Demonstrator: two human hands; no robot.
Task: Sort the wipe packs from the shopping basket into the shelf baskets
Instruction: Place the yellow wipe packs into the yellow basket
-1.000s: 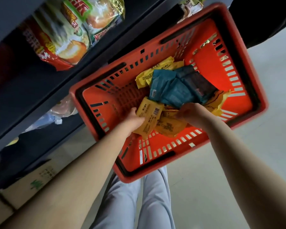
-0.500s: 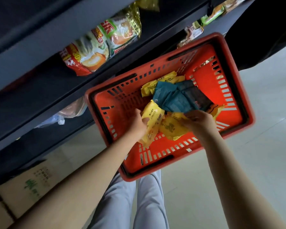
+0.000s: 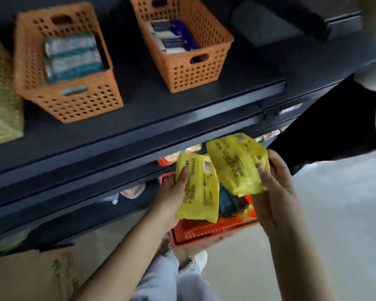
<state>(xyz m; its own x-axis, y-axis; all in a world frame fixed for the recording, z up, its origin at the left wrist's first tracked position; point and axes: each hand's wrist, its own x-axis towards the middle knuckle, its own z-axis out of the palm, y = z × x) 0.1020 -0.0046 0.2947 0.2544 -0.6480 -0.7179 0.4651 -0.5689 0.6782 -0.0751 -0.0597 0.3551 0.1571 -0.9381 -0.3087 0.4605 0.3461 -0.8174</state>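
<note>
**shelfwatcher:** so what's each hand got hold of here?

**packrat:** one yellow pack each. The left hand [image 3: 174,192], lower middle of the frame, grips the left yellow pack [image 3: 200,187] along its left edge with the thumb curled over the front; the pack is roughly upright. The right hand [image 3: 274,192], just right of centre, grips the right yellow pack [image 3: 234,164] with fingers wrapped round its right end, and that pack is tilted. The packs overlap in the picture, can't tell if they actually touch.

**shelfwatcher:** and the baskets?

**packrat:** the red shopping basket [image 3: 204,233] sits below the hands, low centre, mostly hidden behind them, with a teal pack [image 3: 227,205] showing inside. Up top on the dark shelf [image 3: 139,109], the left orange basket [image 3: 74,101] at upper left holds teal-and-white packs [image 3: 72,55]. The right orange basket [image 3: 195,72], upper middle, holds blue-and-white packs [image 3: 174,35]. A yellow-green basket [image 3: 0,105] is cut off by the left edge. It's all blurry, labels unreadable.
</note>
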